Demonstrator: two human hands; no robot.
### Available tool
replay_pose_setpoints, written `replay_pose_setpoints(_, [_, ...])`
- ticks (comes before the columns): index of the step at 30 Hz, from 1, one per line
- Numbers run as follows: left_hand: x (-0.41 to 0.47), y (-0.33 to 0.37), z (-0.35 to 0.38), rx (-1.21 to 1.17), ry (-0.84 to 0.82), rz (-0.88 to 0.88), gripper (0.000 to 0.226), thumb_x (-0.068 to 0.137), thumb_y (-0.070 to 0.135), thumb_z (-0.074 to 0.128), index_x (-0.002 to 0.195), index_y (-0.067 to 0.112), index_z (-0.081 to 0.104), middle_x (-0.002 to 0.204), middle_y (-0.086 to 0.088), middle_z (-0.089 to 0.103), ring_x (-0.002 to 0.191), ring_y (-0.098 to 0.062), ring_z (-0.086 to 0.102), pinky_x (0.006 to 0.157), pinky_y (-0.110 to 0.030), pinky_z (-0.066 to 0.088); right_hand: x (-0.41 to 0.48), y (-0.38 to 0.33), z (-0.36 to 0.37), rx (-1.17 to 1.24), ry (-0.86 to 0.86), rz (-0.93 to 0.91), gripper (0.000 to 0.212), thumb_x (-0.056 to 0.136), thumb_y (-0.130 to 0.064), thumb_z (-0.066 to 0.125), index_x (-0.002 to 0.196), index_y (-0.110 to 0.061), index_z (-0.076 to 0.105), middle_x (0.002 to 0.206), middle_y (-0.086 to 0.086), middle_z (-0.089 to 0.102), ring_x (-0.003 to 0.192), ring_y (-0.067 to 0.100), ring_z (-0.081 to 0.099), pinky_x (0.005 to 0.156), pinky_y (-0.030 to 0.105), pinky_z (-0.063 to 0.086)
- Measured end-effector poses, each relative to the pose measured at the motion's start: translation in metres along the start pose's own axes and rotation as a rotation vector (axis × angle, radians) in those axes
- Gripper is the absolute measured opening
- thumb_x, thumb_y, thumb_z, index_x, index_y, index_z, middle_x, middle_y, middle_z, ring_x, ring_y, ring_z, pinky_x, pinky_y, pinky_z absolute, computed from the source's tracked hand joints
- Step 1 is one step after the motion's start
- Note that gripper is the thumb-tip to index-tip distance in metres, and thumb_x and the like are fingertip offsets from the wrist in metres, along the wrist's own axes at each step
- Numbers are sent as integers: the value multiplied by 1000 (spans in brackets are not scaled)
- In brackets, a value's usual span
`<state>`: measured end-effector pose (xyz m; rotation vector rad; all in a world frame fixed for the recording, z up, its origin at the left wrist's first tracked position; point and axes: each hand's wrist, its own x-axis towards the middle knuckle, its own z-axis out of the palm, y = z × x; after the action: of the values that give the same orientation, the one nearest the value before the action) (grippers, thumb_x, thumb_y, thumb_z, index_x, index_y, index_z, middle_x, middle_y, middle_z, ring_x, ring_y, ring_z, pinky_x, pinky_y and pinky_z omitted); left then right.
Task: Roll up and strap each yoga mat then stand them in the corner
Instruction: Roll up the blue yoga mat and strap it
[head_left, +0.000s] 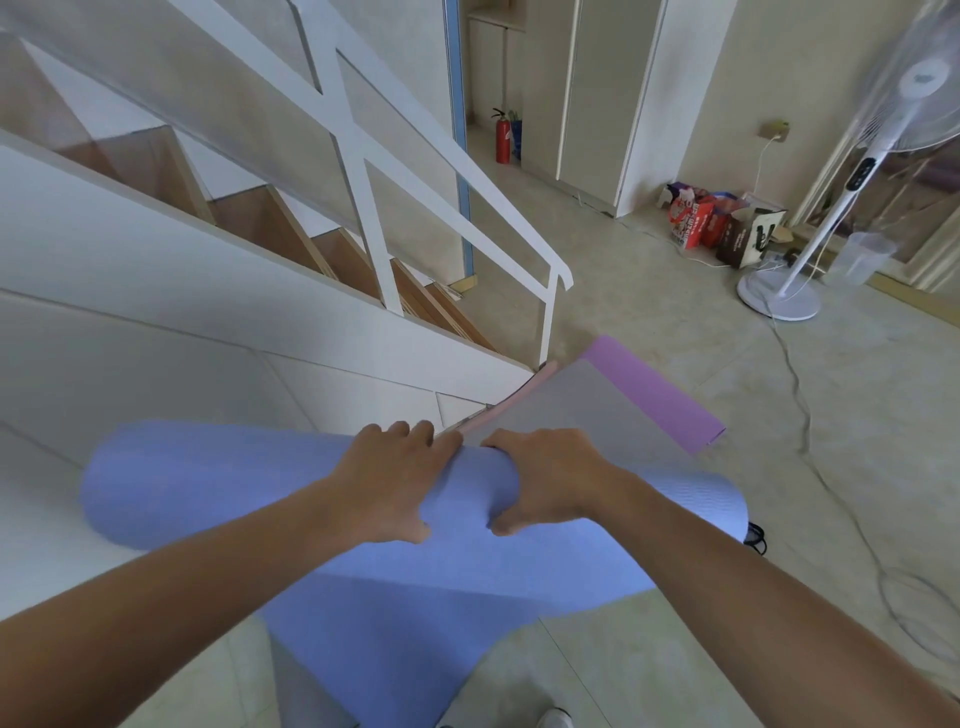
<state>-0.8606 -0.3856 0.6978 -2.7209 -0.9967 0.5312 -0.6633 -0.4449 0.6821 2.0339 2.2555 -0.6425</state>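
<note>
Blue yoga mat (208, 483) (head view, the only one): it is mostly wound into a thick roll, held crosswise in front of the person beside the staircase (260, 244), with a loose tail hanging down toward their feet. The left hand (384, 483) lies over the top of the roll, fingers bent over its far side. The right hand (545, 483) grips it just beside the left, fingers curled over and thumb tucked beneath.

By my reading the rolling step is in hand and nearly done. The next move calls for winding in the tail while keeping the turns tight and the ends flush, then strapping. A black loop (756, 538), probably the strap, shows at the roll's end farther from the staircase.

Counted: one blue roll and two hands. At the foot of the staircase lies one flat stack showing a grey mat (587, 405), a purple mat (654, 389) and a pink edge (519, 395); whether that is three mats or fewer I cannot tell. Well beyond the staircase stand one fan (779, 296) and one fire extinguisher (501, 137).
</note>
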Motion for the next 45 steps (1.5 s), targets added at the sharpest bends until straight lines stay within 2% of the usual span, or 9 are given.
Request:
replay_pose_setpoints(5, [7, -30, -14, -402, -236, -48, 75, 50, 56, 77, 115, 34, 49, 99, 14, 62, 88, -15, 62, 76, -34, 52, -9, -8, 18, -265, 119, -114, 124, 64, -75, 70, 156, -26, 3, 147, 0, 35, 127, 26, 42, 105, 42, 37])
replay_pose_setpoints(9, [1, -39, -32, -600, -393, -24, 80, 54, 54, 84, 124, 41, 49, 113, 21, 60, 103, -12, 60, 90, -36, 52, -6, -14, 1, -239, 109, -114, 97, 68, -69, 68, 146, -30, 25, 132, -3, 50, 115, 23, 53, 88, 38, 44])
replay_pose_setpoints(13, [-9, -19, -19, -138, -110, 32, 118, 55, 69, 75, 150, 32, 17, 124, 11, 50, 107, -18, 56, 89, -36, 48, -1, -9, -15, -40, 19, -39, 86, 57, -67, 76, 130, -38, 43, 108, -14, 62, 94, 15, 59, 81, 35, 48])
replay_pose_setpoints(16, [-5, -11, -6, -43, 66, -29, 96, 62, 59, 70, 144, 28, 29, 116, 8, 53, 99, -19, 57, 78, -34, 47, -1, -9, -14, 3, 17, -31, 88, 59, -65, 77, 134, -40, 40, 115, -16, 60, 100, 14, 59, 85, 36, 48])
replay_pose_setpoints(21, [0, -33, -16, -401, -95, -145, 83, 51, 57, 79, 121, 32, 43, 94, 14, 60, 86, -16, 61, 72, -32, 49, -7, -13, 11, -325, 165, -115, 127, 62, -72, 74, 156, -25, 3, 148, 0, 35, 129, 26, 41, 104, 43, 37])
replay_pose_setpoints(26, [-7, -40, -36, -629, -329, -136, 88, 52, 61, 84, 125, 38, 42, 111, 16, 59, 100, -15, 59, 83, -34, 50, -3, -17, -14, -226, 71, -100, 99, 63, -63, 74, 144, -34, 26, 128, -6, 53, 113, 22, 54, 89, 40, 46])
replay_pose_setpoints(32, [-15, -12, -21, -71, 34, -58, 111, 55, 69, 74, 144, 23, 25, 120, 5, 50, 103, -20, 56, 83, -34, 47, 0, -8, -39, -53, -79, -42, 91, 54, -62, 79, 133, -43, 40, 113, -15, 63, 100, 16, 61, 85, 37, 50])
replay_pose_setpoints(38, [-8, -26, -21, -530, -127, -182, 90, 51, 61, 81, 126, 31, 40, 101, 14, 59, 90, -15, 61, 79, -32, 50, -8, -7, 3, -395, 267, -186, 134, 47, -74, 78, 153, -21, 16, 140, 5, 47, 121, 30, 49, 100, 46, 41])
replay_pose_setpoints(45, [-14, -25, -31, -587, -269, -93, 99, 47, 69, 81, 131, 39, 39, 114, 20, 57, 104, -12, 59, 88, -33, 50, -1, -10, -26, -290, 80, -149, 89, 64, -65, 69, 139, -36, 32, 124, -6, 56, 111, 21, 56, 86, 38, 46])
